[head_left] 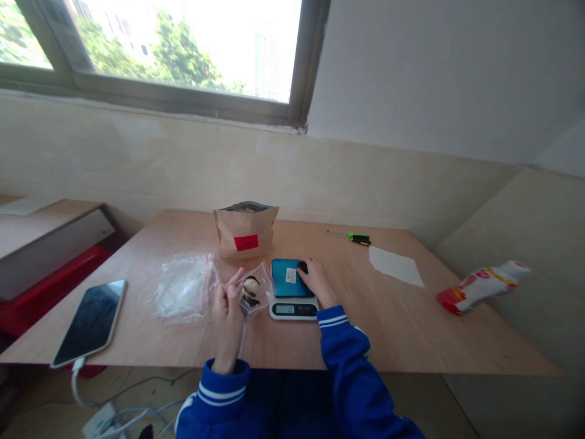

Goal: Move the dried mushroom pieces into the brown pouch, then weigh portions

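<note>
My left hand (228, 314) is closed in a pinch on a small clear plastic bag (264, 279). Inside that bag lie a pale, rounded piece with dark edges (251, 286) and some darker bits; their kind I cannot make out. To its right a digital kitchen scale (294, 310) with a blue top (281, 274) and a white label sits on the table. My right hand (315, 279) reaches over the right side of the blue top, its fingers closed around a small dark piece (302, 267).
Behind the hands stands an open brown paper pouch (244, 241) with a red label. Clear zip bags (183, 289) lie left of my left hand, beside a plugged-in tablet (91, 320). Rightward are two screwdrivers (360, 238), white paper (397, 266) and a red-and-white bottle (479, 285).
</note>
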`<move>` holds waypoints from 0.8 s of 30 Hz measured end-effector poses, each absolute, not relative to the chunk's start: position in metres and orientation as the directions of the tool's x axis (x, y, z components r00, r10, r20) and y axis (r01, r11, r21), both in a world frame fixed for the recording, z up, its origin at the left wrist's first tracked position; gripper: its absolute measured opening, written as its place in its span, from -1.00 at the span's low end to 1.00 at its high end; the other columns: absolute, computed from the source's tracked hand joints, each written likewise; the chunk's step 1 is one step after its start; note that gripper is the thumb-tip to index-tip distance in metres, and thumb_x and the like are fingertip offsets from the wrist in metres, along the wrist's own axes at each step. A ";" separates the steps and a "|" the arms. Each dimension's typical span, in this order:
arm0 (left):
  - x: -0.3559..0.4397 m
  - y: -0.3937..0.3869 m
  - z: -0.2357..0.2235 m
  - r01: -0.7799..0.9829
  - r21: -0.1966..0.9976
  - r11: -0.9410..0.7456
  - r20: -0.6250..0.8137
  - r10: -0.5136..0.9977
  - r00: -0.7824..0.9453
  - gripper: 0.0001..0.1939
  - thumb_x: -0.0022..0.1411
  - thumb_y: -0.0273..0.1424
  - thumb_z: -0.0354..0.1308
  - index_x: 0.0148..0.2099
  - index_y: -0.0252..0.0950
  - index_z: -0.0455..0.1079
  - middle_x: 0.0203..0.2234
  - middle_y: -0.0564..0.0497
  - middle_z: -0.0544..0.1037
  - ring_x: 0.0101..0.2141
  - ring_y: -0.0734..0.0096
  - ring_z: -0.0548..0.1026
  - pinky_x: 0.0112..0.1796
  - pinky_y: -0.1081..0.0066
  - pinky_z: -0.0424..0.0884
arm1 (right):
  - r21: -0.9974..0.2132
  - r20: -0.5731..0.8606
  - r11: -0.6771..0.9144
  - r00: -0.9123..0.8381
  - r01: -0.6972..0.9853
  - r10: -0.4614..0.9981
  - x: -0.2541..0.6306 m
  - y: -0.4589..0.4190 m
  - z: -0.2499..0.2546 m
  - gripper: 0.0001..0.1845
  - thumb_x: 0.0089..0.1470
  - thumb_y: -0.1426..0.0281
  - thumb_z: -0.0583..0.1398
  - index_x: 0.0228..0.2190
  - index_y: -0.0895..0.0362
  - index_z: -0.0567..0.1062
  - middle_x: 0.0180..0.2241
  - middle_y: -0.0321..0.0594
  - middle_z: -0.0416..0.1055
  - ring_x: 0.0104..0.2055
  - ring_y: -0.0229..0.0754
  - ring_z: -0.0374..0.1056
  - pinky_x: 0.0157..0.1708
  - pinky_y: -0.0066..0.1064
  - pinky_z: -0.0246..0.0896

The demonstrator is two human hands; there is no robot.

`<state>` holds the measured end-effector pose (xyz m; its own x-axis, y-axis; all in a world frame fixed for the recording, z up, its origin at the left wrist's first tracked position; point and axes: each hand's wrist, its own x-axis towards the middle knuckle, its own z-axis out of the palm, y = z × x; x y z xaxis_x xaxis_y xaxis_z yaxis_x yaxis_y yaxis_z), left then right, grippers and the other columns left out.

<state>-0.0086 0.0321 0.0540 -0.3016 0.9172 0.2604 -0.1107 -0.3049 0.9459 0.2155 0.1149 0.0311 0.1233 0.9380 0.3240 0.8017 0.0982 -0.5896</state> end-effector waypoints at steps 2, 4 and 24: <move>-0.008 0.032 0.055 -0.153 0.951 -0.268 0.214 0.930 -0.297 -0.64 0.32 -0.12 -0.01 -0.10 -0.31 0.35 0.11 -0.23 0.44 -0.03 0.25 0.52 -0.05 0.24 0.47 | -0.617 0.344 0.106 0.146 0.780 0.927 0.212 0.113 0.041 -0.69 0.06 0.43 0.20 -0.11 0.23 0.49 -0.07 0.05 0.47 0.01 -0.01 0.36 0.06 -0.11 0.17; -0.007 0.031 0.058 -0.183 0.955 -0.234 0.174 0.940 -0.292 -0.64 0.31 -0.10 -0.01 -0.10 -0.30 0.34 0.11 -0.23 0.44 -0.03 0.24 0.53 -0.04 0.22 0.47 | -0.700 0.383 0.160 0.176 0.696 0.907 0.204 0.107 0.058 -0.59 0.11 0.31 0.19 -0.02 0.21 0.43 0.00 0.04 0.44 0.01 -0.04 0.37 0.02 -0.15 0.24; -0.002 0.034 0.089 -0.477 0.879 -0.019 0.029 0.999 0.013 -0.71 0.21 -0.19 0.09 -0.41 -0.29 0.24 -0.08 -0.23 0.58 -0.04 0.07 0.53 -0.09 0.04 0.50 | -0.929 0.334 0.320 0.049 0.186 0.941 0.178 0.035 0.068 -0.48 0.17 0.01 0.09 0.01 0.06 0.46 0.05 -0.08 0.45 0.11 -0.07 0.35 0.09 -0.18 0.26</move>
<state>-0.0024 0.0336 0.0888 0.0135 0.9995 0.0291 -0.4770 -0.0191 0.8787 0.1778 0.0346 0.0680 0.0493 0.9412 0.3341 0.1857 0.3201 -0.9290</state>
